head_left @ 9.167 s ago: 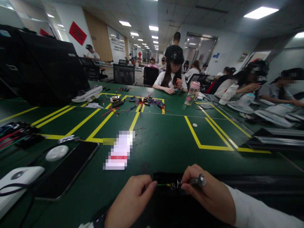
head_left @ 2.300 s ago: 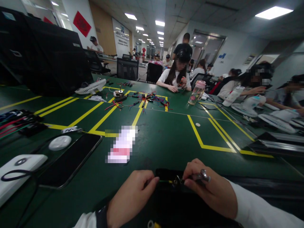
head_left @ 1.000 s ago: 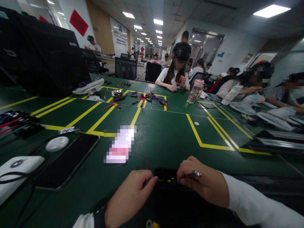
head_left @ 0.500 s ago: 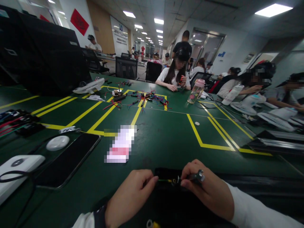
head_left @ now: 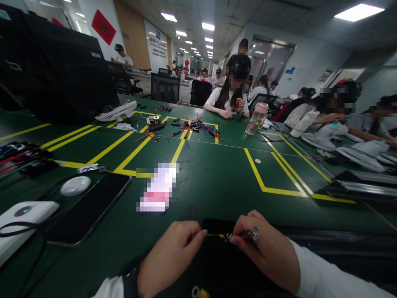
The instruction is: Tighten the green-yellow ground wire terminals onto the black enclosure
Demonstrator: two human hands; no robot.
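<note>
My left hand is closed, with thumb and forefinger pinching a thin green wire. From there the wire runs right to a small yellow-and-metal end. My right hand is closed around a silver wrench, whose jaw end sticks out past the fingers. Its thumb and forefinger meet at the wire's metal end; whether they pinch a small part there is hidden. Both hands are over a dark black object at the table's near edge. Below them shows a ring-shaped metal piece with yellow on it.
Left on the green table lie a phone, a white device with a black cable and a white disc. A bright slip lies ahead. Farther off are tangled wires, a bottle and a seated person.
My right hand has moved slightly left, closer to my left hand, and the wrench has turned a little with it. The left hand keeps its pinch on the wire.
</note>
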